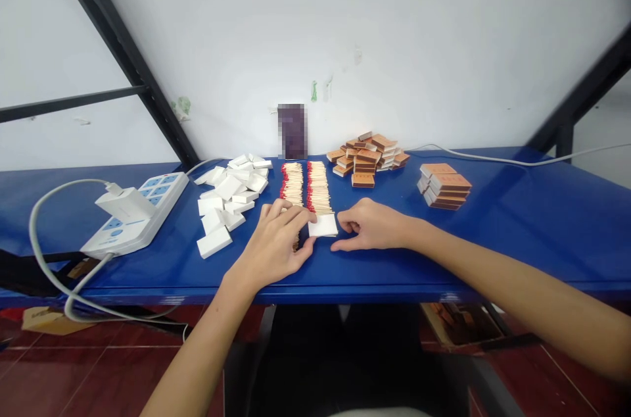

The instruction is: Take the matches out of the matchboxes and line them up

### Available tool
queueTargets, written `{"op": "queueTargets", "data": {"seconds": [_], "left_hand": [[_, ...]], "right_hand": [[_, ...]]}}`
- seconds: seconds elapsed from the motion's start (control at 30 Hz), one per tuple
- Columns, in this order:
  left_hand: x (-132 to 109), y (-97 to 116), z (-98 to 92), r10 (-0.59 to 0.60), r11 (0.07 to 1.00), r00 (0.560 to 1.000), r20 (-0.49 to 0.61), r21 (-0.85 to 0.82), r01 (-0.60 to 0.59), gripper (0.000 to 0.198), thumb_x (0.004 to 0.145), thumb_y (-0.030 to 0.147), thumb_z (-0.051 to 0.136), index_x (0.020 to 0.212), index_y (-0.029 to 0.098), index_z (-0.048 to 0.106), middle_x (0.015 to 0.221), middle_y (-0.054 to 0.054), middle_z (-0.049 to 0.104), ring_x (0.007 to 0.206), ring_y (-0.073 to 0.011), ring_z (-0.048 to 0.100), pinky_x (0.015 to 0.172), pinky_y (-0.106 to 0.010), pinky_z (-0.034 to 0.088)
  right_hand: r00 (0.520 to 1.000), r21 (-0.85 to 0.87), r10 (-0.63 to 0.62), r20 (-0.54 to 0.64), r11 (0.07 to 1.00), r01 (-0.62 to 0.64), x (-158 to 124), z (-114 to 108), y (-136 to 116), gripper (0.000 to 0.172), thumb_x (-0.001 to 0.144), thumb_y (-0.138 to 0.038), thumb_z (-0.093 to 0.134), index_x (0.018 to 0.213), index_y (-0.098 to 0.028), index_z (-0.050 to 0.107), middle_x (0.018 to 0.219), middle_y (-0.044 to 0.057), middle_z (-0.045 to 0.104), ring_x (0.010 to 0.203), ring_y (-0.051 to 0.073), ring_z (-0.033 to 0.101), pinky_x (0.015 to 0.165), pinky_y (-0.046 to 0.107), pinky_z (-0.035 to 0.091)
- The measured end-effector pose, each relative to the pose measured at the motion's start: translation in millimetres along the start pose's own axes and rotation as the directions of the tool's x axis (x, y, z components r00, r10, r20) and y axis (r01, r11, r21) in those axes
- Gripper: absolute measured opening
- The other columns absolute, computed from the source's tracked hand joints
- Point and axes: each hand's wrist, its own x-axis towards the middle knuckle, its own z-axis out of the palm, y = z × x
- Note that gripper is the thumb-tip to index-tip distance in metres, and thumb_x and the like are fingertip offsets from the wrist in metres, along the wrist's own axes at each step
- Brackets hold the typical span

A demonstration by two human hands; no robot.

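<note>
A small white inner box (323,225) lies on the blue table (517,233) between my two hands. My left hand (276,243) rests over the near end of a row of red-tipped matches (292,183), fingers stretched toward the box's left edge. My right hand (369,225) lies at the box's right edge with its fingers curled and thumb pointing at the box. A second row of matches (318,187) runs back from the box.
A heap of white inner boxes (229,196) lies to the left, beside a white power strip (135,213) with a plugged charger and cable. Brown matchbox sleeves are piled at the back (367,157) and stacked at the right (444,185). A blurred dark object (292,131) leans on the wall.
</note>
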Motion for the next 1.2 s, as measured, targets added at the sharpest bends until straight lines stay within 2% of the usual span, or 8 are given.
{"op": "queueTargets", "data": {"seconds": [0.4, 0.53, 0.67, 0.77, 0.87, 1.03, 1.13, 1.2], "left_hand": [[0.3, -1.8, 0.3, -0.078, 0.993, 0.993, -0.094, -0.093, 0.069, 0.021, 0.092, 0.024, 0.058, 0.113, 0.022, 0.059, 0.114, -0.006, 0.07, 0.109, -0.027, 0.052, 0.096, -0.044, 0.041], [-0.7, -14.0, -9.7, -0.195, 0.979, 0.951, -0.238, -0.097, 0.177, 0.023, 0.093, 0.029, 0.058, 0.115, 0.022, 0.059, 0.113, -0.007, 0.069, 0.107, -0.027, 0.053, 0.096, -0.044, 0.043], [-11.6, -40.5, -38.5, -0.326, 0.94, 0.887, -0.327, -0.01, 0.342, 0.026, 0.093, 0.037, 0.057, 0.113, 0.022, 0.06, 0.115, -0.008, 0.069, 0.107, -0.0294, 0.055, 0.097, -0.046, 0.043], [-26.2, -61.7, -67.0, -0.436, 0.883, 0.862, -0.257, 0.062, 0.465, 0.035, 0.094, 0.045, 0.055, 0.119, 0.02, 0.058, 0.111, -0.009, 0.068, 0.104, -0.0294, 0.056, 0.096, -0.044, 0.042], [-41.5, -77.3, -89.8, -0.56, 0.815, 0.826, -0.073, 0.13, 0.564, 0.038, 0.095, 0.046, 0.053, 0.124, 0.022, 0.057, 0.106, -0.006, 0.066, 0.1, -0.027, 0.057, 0.09, -0.039, 0.043], [-57.6, -91.6, -102.8, -0.629, 0.769, 0.777, 0.007, 0.151, 0.621, 0.04, 0.093, 0.049, 0.055, 0.125, 0.025, 0.057, 0.108, -0.004, 0.067, 0.101, -0.025, 0.06, 0.086, -0.034, 0.044], [-59.1, -96.6, -101.7, -0.624, 0.773, 0.78, 0.042, 0.174, 0.61, 0.041, 0.092, 0.049, 0.056, 0.124, 0.024, 0.058, 0.11, -0.005, 0.068, 0.106, -0.027, 0.061, 0.089, -0.035, 0.044], [-59.0, -100.1, -99.5, -0.626, 0.771, 0.778, 0.054, 0.188, 0.608, 0.041, 0.09, 0.05, 0.056, 0.123, 0.025, 0.058, 0.109, -0.004, 0.069, 0.106, -0.0273, 0.063, 0.09, -0.035, 0.045]], "right_hand": [[0.991, 0.014, 0.036, -0.128, 0.999, -0.034, 6.5, 12.3, -2.8, 0.042, 0.085, -0.047, 0.07, 0.066, -0.021, 0.043, 0.056, -0.006, 0.046, 0.05, 0.009, 0.042, 0.053, 0.024, 0.027], [0.99, 0.023, 0.051, -0.13, 0.999, -0.049, 6.0, 11.6, -2.6, 0.044, 0.083, -0.047, 0.072, 0.065, -0.021, 0.041, 0.056, -0.006, 0.045, 0.05, 0.009, 0.042, 0.054, 0.024, 0.028], [0.992, 0.029, 0.051, -0.111, 0.998, -0.048, 5.8, 10.2, -2.9, 0.044, 0.083, -0.048, 0.072, 0.066, -0.021, 0.041, 0.057, -0.006, 0.046, 0.051, 0.009, 0.042, 0.054, 0.024, 0.028], [0.993, 0.033, 0.047, -0.105, 0.998, -0.044, 5.9, 9.2, -3.0, 0.045, 0.083, -0.048, 0.073, 0.066, -0.021, 0.041, 0.057, -0.006, 0.045, 0.051, 0.009, 0.042, 0.055, 0.024, 0.028], [0.994, 0.035, 0.048, -0.102, 0.998, -0.045, 5.3, 8.3, -4.3, 0.046, 0.083, -0.049, 0.073, 0.065, -0.021, 0.041, 0.056, -0.006, 0.045, 0.051, 0.009, 0.042, 0.055, 0.024, 0.028], [0.996, -0.013, -0.005, -0.09, 1.0, 0.004, 2.8, 6.7, -3.8, 0.043, 0.091, -0.051, 0.061, 0.065, -0.021, 0.046, 0.057, -0.004, 0.048, 0.052, 0.01, 0.042, 0.056, 0.026, 0.03], [0.973, -0.2, 0.012, -0.231, 0.978, -0.059, 0.5, -5.4, 6.5, 0.033, 0.097, -0.045, 0.051, 0.082, -0.018, 0.061, 0.073, 0.004, 0.063, 0.064, 0.016, 0.054, 0.063, 0.028, 0.037], [0.904, -0.322, 0.097, -0.416, 0.914, -0.247, -4.4, -23.6, 18.3, 0.031, 0.099, -0.041, 0.048, 0.106, -0.018, 0.066, 0.099, 0.011, 0.07, 0.082, 0.022, 0.061, 0.07, 0.031, 0.042]]}}
